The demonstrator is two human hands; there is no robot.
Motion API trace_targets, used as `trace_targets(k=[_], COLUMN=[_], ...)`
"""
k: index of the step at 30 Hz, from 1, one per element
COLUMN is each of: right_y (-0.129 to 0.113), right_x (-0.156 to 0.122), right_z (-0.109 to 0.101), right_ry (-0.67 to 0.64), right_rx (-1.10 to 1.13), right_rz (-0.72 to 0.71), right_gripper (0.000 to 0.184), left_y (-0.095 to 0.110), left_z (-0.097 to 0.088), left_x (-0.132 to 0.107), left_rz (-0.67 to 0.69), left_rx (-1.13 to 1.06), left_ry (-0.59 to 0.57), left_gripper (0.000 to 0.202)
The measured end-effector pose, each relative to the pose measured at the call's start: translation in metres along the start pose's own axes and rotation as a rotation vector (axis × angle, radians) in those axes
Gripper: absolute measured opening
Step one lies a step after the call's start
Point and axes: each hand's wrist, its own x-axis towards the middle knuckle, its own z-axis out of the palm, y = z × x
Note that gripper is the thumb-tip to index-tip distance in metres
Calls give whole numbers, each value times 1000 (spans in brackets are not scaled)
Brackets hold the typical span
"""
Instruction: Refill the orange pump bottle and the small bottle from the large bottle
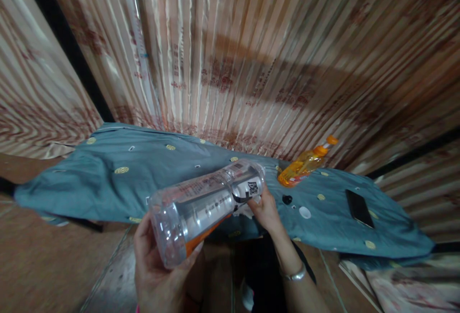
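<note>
A large clear plastic bottle point(210, 207), with a silver and orange label, lies tilted across both hands above the edge of the teal cloth. It looks empty. My left hand point(161, 267) wraps round its near left end, thumb along the lower side. At the far right end my right hand point(265, 210) grips it from below, most of the fingers hidden behind the bottle; a silver bangle point(295, 273) is on that wrist. Just right of this hand, a small black object point(287, 200) and a white round disc point(305, 213) rest on the cloth.
A teal patterned cloth point(143, 159) covers a narrow raised surface. Standing towards its back right is a bottle of orange liquid point(302, 167) with an orange pump-like top. Further right lies a black phone point(359, 208). Striped curtains point(223, 63) hang behind, between dark poles point(68, 40).
</note>
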Motion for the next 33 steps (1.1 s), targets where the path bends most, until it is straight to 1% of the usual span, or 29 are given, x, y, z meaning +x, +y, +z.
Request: trace_targets(k=[2,7,16,20,28,33], right_y=[0,0,1,-1,-2,0], right_x=[0,0,0,0,0,0], right_z=[0,0,0,0,0,0], right_ry=[2,0,12,2,-12,-9], right_rx=[4,-4,-8,0,14,-23], right_rz=[-2,7,1,7,18,32], right_gripper=[61,65,61,61,63,65], left_y=[0,1,3,2,3,2], left_z=[0,1,0,0,0,1], left_x=[0,-2,0,0,-2,0], left_rz=[-1,-51,-18,-16,-62,-56], left_rx=[-7,-44,33,15,-11,-20], left_ry=[5,2,-3,-3,-10,-12], left_gripper=[86,84,86,86,88,87])
